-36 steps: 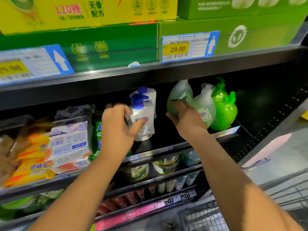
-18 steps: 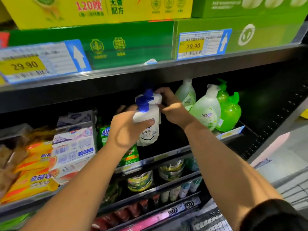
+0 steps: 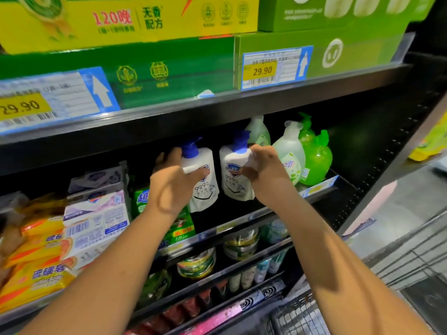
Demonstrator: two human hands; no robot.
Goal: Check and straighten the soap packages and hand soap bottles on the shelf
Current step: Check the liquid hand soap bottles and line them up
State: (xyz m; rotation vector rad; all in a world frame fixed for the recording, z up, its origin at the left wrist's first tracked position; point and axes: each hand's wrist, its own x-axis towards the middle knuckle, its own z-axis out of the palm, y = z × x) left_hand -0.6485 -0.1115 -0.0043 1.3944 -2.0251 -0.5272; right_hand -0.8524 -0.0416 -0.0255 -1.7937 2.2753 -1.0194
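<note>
Two white hand soap bottles with blue pumps stand side by side on the black shelf (image 3: 242,220). My left hand (image 3: 170,183) grips the left white bottle (image 3: 205,187) from its left side. My right hand (image 3: 264,174) holds the right white bottle (image 3: 233,175) near its shoulder. Right of them stand a pale green bottle (image 3: 289,151), another pale bottle (image 3: 258,132) behind it, and a bright green bottle (image 3: 314,160). Soap packages lie to the left: white ones (image 3: 96,221), yellow-orange ones (image 3: 36,267) and a green one (image 3: 181,226).
Above, green and yellow boxes (image 3: 169,68) sit behind 29.90 price tags (image 3: 273,68). Lower shelves hold tins (image 3: 196,264) and small tubes. A wire cart (image 3: 297,317) is at the bottom right. The shelf's right end is dark and open.
My right hand left the pale green bottle, reached to the white bottles and drew one out to the right. The two white bottles now stand apart, one in each hand.
</note>
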